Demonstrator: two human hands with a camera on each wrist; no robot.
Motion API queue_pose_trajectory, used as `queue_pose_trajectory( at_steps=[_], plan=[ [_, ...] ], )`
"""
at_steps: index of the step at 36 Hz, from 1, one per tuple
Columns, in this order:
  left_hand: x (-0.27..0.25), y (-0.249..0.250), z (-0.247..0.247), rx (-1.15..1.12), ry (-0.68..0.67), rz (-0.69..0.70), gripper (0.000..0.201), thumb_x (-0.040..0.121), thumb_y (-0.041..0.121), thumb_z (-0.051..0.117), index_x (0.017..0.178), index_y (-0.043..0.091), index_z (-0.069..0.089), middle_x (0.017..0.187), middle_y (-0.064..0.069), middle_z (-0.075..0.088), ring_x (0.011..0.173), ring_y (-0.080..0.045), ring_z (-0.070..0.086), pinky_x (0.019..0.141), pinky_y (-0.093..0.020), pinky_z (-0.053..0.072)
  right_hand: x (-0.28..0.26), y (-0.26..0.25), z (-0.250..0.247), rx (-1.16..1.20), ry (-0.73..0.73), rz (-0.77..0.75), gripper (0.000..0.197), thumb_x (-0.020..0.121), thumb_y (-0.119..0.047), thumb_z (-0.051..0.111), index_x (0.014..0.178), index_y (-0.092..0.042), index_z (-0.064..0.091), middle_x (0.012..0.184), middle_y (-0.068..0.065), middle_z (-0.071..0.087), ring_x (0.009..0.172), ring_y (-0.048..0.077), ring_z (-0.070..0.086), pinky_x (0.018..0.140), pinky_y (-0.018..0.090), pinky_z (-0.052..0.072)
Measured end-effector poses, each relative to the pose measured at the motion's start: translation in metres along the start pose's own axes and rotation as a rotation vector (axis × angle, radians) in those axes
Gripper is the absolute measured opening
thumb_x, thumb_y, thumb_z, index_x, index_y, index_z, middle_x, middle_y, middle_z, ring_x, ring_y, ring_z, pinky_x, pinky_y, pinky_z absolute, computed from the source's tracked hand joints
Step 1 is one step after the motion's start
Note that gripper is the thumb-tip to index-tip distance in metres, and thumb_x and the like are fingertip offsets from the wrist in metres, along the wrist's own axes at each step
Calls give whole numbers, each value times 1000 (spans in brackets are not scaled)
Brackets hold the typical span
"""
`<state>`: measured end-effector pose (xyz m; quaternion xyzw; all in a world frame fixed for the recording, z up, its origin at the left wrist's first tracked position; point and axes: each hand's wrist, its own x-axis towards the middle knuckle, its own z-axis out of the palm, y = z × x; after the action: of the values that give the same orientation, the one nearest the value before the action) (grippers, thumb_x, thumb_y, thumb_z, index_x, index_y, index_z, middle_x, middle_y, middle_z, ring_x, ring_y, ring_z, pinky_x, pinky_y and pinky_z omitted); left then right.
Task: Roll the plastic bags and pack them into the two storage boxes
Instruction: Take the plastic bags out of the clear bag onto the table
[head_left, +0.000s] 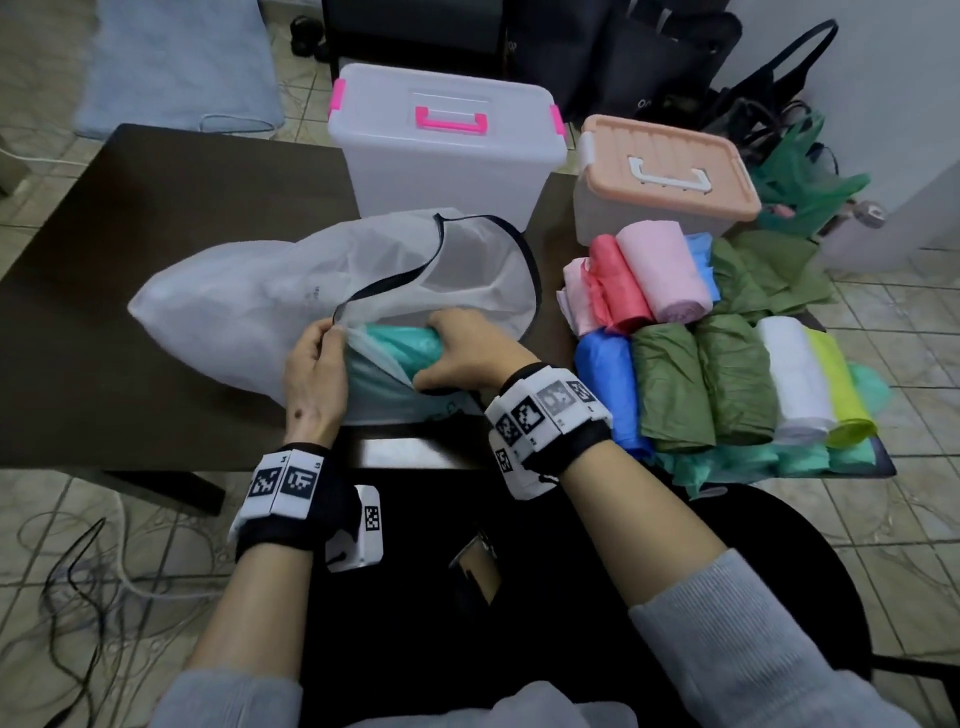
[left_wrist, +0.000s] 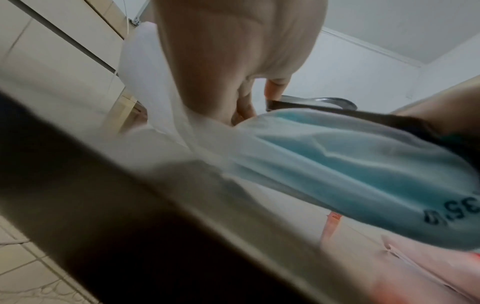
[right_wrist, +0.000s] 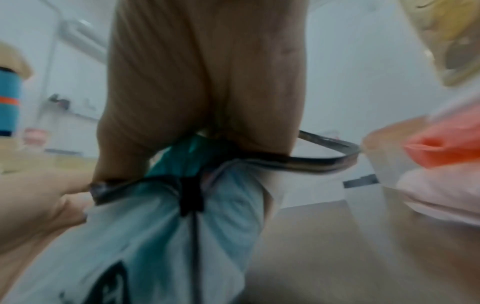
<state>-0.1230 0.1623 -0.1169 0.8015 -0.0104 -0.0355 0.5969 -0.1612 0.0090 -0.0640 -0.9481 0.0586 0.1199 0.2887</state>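
Here each grip is closed: left hand (head_left: 315, 371) pinches the mesh bag (head_left: 291, 291) rim, right hand (head_left: 470, 353) clasps the teal bag (head_left: 402, 340).

Not much can be read here. In the left wrist view, dark printed characters looking like "35" plus a blurry one or two more are seen on the mesh bag (left_wrist: 363, 181), down at its lower right end. Faint grey print is also visible on the bag (head_left: 311, 296) in the head view, too small to read. Wristband markers (head_left: 283, 480) are only patterns.
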Motion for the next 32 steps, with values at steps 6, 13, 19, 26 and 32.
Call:
queue_pose_trajectory(
  at_steps=[6, 13, 19, 26, 32],
  plan=[
    [0, 10, 10, 95, -96, -66, 50, 104, 34, 18, 138, 8, 44, 143, -10, 42, 134, -21, 35, 105, -24, 23, -13, 23, -10, 309, 208, 37, 38, 68, -18, 76, 101, -14, 58, 93, 0, 61, 81, 13, 58, 66, 18, 43],
    [18, -14, 21, 402, -282, 133, 26, 99, 19, 35, 93, 3, 55, 111, -17, 56, 104, -29, 51, 86, -34, 38, -36, 27, -30, 705, 348, -69, 41, 65, -9, 73, 103, -12, 56, 88, -8, 59, 68, -13, 54, 67, 5, 42],
    [13, -23, 35, 687, -386, 86, 62, 98, 39, 37, 149, 9, 21, 157, -13, 12, 144, -30, 13, 118, -42, 12, -59, 34, -66, 887, 759, 106, 54, 66, -13, 71, 117, -11, 53, 100, 0, 62, 85, 9, 61, 82, 25, 53],
    [3, -17, 38, 876, -451, 78, 70, 99, 47, 27, 151, 12, -5, 158, -8, -12, 146, -22, -9, 117, -37, -5, -117, 77, -90, 220, 1026, 558, 76, 82, -23, 56, 149, -28, 20, 133, 13, 48, 120, 32, 47, 91, 36, 39],
    [-3, -6, 38, 746, -339, 70, 85, 88, 52, 51, 149, 5, 15, 156, -16, 15, 144, -31, 14, 118, -46, 12, -131, 100, -69, -18, 908, 829, 75, 85, -19, 51, 149, -32, 14, 128, 21, 40, 117, 38, 41, 88, 44, 39]
  ],
)
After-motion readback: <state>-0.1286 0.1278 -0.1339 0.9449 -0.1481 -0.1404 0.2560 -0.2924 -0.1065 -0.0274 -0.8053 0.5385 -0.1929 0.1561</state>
